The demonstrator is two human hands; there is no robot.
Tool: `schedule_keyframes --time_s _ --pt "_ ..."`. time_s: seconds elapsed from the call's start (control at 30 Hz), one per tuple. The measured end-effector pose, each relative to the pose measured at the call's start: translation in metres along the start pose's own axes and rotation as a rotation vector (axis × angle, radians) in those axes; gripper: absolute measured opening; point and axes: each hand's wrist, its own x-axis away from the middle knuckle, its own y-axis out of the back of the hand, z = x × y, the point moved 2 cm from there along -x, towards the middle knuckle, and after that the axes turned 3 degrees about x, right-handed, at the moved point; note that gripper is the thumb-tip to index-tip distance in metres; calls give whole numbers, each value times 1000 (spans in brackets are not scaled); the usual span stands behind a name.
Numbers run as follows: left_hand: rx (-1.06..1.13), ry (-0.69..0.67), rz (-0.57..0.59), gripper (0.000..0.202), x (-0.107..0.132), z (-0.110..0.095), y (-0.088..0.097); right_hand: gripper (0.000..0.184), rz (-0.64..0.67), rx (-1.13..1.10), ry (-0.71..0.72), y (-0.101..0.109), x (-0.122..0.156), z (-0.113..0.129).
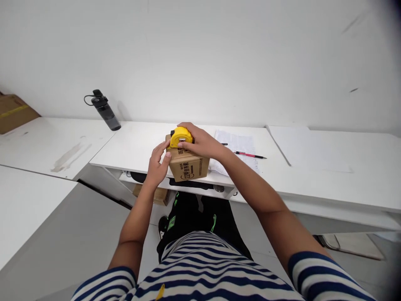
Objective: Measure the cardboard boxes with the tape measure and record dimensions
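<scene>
A small brown cardboard box (189, 166) with black print stands near the front edge of the white desk (134, 146). On top of it lies a yellow tape measure (179, 136). My right hand (200, 141) is wrapped over the tape measure and holds it down on the box. My left hand (157, 161) rests against the box's left side, fingers curled and the fingertips touching the top edge by the tape measure.
A printed sheet (238, 150) and a red pen (250, 155) lie right of the box. A dark water bottle (105, 109) stands at the back left. A large white sheet (307, 146) lies at right. A brown carton (12, 112) sits at far left.
</scene>
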Motion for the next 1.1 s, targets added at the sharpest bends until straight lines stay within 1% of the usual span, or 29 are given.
schedule_keyframes --time_s 0.1,0.17,0.23,0.33,0.43,0.53,0.63,0.67,0.7,0.77,0.8,0.87,0.97,1.03,1.1 --pt "114 62 -6 71 0 5 6 62 53 -25 12 0 -6 0" --pt "207 111 -18 72 0 9 3 61 99 -25 13 -1 -11 0" --pt "276 145 -30 78 0 14 -4 61 125 -7 15 -3 -15 -1" --pt "351 170 -48 83 2 18 -15 67 103 14 31 -7 -16 -3" --pt "392 182 -36 80 4 19 -19 64 72 15 71 -11 -12 -6" --pt "468 180 59 84 9 14 -20 56 45 29 96 -11 -9 -9" --pt "567 191 190 101 17 3 -25 54 51 20 96 -9 -10 -10" --pt "580 215 208 109 20 -1 -28 54 54 17 93 -9 -10 -9" --pt "578 246 201 118 23 -6 -32 55 57 18 86 -9 -11 -9" --pt "548 306 137 133 27 -15 -42 57 57 27 63 -8 -14 -9" --pt "535 322 91 137 28 -18 -47 58 57 31 49 -7 -15 -9" --pt "529 316 12 138 28 -20 -56 59 68 36 36 -5 -18 -10" --pt "553 262 -31 134 27 -11 -66 57 125 34 63 -1 -23 -12" --pt "559 223 -20 139 28 -1 -70 58 166 29 90 3 -25 -13" --pt "567 182 17 144 28 8 -73 58 180 21 105 7 -24 -13"
